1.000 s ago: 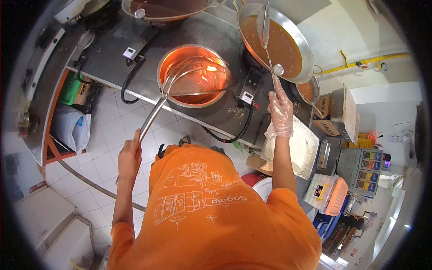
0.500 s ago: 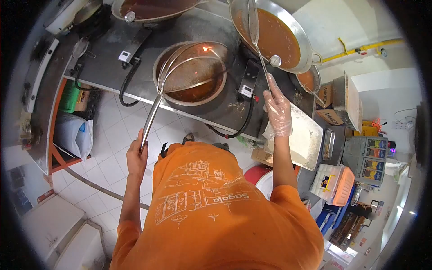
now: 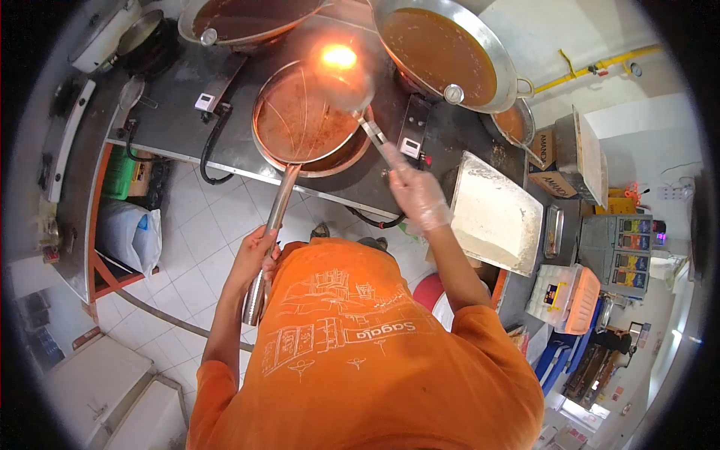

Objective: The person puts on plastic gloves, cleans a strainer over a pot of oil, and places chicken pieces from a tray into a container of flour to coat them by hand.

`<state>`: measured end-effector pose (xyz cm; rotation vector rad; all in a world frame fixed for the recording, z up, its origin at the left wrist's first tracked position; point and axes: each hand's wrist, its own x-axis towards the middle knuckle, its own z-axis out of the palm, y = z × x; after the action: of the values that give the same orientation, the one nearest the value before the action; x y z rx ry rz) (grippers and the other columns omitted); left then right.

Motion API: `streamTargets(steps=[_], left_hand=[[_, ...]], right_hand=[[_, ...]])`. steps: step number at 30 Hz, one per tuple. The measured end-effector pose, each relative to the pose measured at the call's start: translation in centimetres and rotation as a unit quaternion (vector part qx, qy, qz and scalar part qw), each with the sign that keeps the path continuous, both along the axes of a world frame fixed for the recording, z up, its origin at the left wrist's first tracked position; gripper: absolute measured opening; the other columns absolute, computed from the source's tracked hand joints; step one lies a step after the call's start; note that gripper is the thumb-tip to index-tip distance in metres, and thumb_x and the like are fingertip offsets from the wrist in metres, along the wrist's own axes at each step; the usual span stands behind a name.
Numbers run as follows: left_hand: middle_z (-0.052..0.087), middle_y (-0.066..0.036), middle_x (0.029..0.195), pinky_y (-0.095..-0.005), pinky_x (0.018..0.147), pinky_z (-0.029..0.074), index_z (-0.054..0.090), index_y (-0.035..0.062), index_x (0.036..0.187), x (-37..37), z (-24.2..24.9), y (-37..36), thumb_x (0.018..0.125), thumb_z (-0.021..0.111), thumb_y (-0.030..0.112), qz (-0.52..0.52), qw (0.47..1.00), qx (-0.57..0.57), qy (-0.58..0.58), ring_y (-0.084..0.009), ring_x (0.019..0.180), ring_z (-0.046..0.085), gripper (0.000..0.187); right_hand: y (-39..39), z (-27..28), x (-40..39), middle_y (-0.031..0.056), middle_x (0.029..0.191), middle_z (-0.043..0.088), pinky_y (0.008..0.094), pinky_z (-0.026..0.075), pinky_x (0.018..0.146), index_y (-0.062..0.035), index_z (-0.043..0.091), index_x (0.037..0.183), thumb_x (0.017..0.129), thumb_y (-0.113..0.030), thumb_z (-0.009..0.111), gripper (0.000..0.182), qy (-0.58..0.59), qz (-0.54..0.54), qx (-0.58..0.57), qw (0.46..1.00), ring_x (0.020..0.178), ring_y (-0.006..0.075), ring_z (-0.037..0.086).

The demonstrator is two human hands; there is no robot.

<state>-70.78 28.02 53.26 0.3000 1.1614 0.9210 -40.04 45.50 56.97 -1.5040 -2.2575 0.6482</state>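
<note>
My left hand is closed around the long metal handle of a large round strainer. The strainer's head lies over a round metal pot of brown liquid on the counter. My right hand, in a clear plastic glove, grips the handle of a long metal skimmer. Its head is smeared by motion above the pot's far right side, overlapping the strainer's rim in this view. A bright orange glow shows at the skimmer's head.
Behind the pot stand a large wok of brown liquid at right and another wok at left, each with a dial thermometer. Black hoses hang along the counter edge. A pale tray and cardboard boxes are at right.
The skimmer has come left, from the right wok to above the pot. My left hand has shifted right and slightly down, and the strainer's head now lies flatter over the pot.
</note>
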Motion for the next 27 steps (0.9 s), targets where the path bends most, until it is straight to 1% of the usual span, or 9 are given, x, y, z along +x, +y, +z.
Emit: streamTargets(steps=[4,10,12,14,15,19,23,25,27], left_hand=[[0.052,0.001,0.062,-0.0214,0.032,0.034,0.053,0.0096,0.104,0.2,-3.1,0.5,0.101,0.053,0.027,-0.037,0.997,0.034,0.065,-0.0047,0.039,0.039,0.018],[0.058,-0.002,0.062,-0.0291,0.043,0.043,0.060,0.0054,0.100,-0.9,-5.9,0.2,0.103,0.048,0.035,-0.113,0.946,0.063,0.299,-0.0129,0.047,0.054,0.032],[0.058,-0.002,0.063,-0.0327,0.051,0.046,0.064,0.0036,0.105,-2.1,-5.9,-0.2,0.103,0.046,0.037,-0.144,0.779,0.155,0.590,-0.0150,0.052,0.057,0.038],[0.060,-0.003,0.067,-0.0334,0.053,0.047,0.063,0.0046,0.118,-4.3,-5.8,-0.1,0.102,0.049,0.031,-0.117,0.742,0.155,0.642,-0.0135,0.059,0.059,0.034],[0.063,-0.005,0.074,-0.0331,0.054,0.047,0.061,0.0058,0.122,-4.2,-3.4,0.2,0.102,0.049,0.028,-0.063,0.798,0.138,0.584,-0.0133,0.063,0.060,0.032],[0.064,-0.010,0.103,-0.0299,0.066,0.052,0.047,0.0063,0.138,-1.8,3.9,3.2,0.099,0.051,0.019,0.161,0.934,0.182,0.261,-0.0171,0.080,0.062,0.041],[0.058,-0.019,0.125,-0.0373,0.088,0.054,0.034,0.0032,0.146,4.1,8.5,6.1,0.096,0.049,0.011,0.196,0.944,0.265,0.024,-0.0270,0.110,0.061,0.053],[0.052,-0.021,0.133,-0.0392,0.096,0.049,0.029,0.0032,0.147,6.0,8.3,7.0,0.097,0.046,0.008,0.185,0.936,0.298,-0.016,-0.0300,0.120,0.055,0.054],[0.046,-0.024,0.140,-0.0411,0.105,0.045,0.024,0.0032,0.149,7.1,8.3,7.5,0.098,0.042,0.005,0.174,0.927,0.328,-0.056,-0.0330,0.131,0.049,0.054]], right_hand=[[0.3,-3.6,-3.0,0.0220,0.079,0.065,0.0504,0.053,0.066,-0.0254,0.034,0.150,0.097,-0.015,0.043,0.055,-0.196,0.095,-0.068,0.974,0.072,0.0377,0.067],[1.1,-8.6,-4.6,0.0213,0.097,0.064,0.0477,0.055,0.074,-0.0145,0.050,0.130,0.097,-0.015,0.044,0.034,-0.204,0.067,-0.023,0.976,0.088,0.0400,0.066],[1.3,-10.0,-4.3,0.0221,0.107,0.063,0.0451,0.053,0.085,-0.0078,0.056,0.122,0.094,-0.016,0.047,0.031,-0.208,0.067,-0.018,0.976,0.100,0.0377,0.063],[0.3,-9.0,-3.4,0.0202,0.110,0.063,0.0456,0.052,0.087,-0.0085,0.058,0.122,0.091,-0.015,0.051,0.032,-0.160,0.049,0.063,0.984,0.100,0.0376,0.062],[-0.5,-8.1,-3.1,0.0182,0.113,0.063,0.0460,0.051,0.089,-0.0091,0.061,0.122,0.088,-0.014,0.056,0.034,-0.107,0.027,0.151,0.982,0.101,0.0374,0.061],[-3.4,-2.8,-3.3,0.0185,0.115,0.065,0.0420,0.050,0.089,-0.0075,0.062,0.124,0.089,-0.012,0.061,0.035,0.044,0.117,0.096,0.987,0.102,0.0337,0.062],[-6.5,1.4,-7.1,0.0127,0.108,0.067,0.0340,0.049,0.088,-0.0009,0.062,0.123,0.094,-0.020,0.062,0.035,0.340,0.120,-0.176,0.916,0.102,0.0222,0.062],[-7.6,3.1,-8.7,0.0063,0.099,0.067,0.0302,0.049,0.081,0.0020,0.067,0.112,0.093,-0.020,0.064,0.028,0.538,0.078,-0.296,0.785,0.091,0.0141,0.061],[-7.3,1.7,-7.7,0.0017,0.093,0.064,0.0256,0.047,0.074,0.0019,0.068,0.104,0.092,-0.015,0.066,0.021,0.504,0.069,-0.335,0.793,0.085,0.0077,0.057]])
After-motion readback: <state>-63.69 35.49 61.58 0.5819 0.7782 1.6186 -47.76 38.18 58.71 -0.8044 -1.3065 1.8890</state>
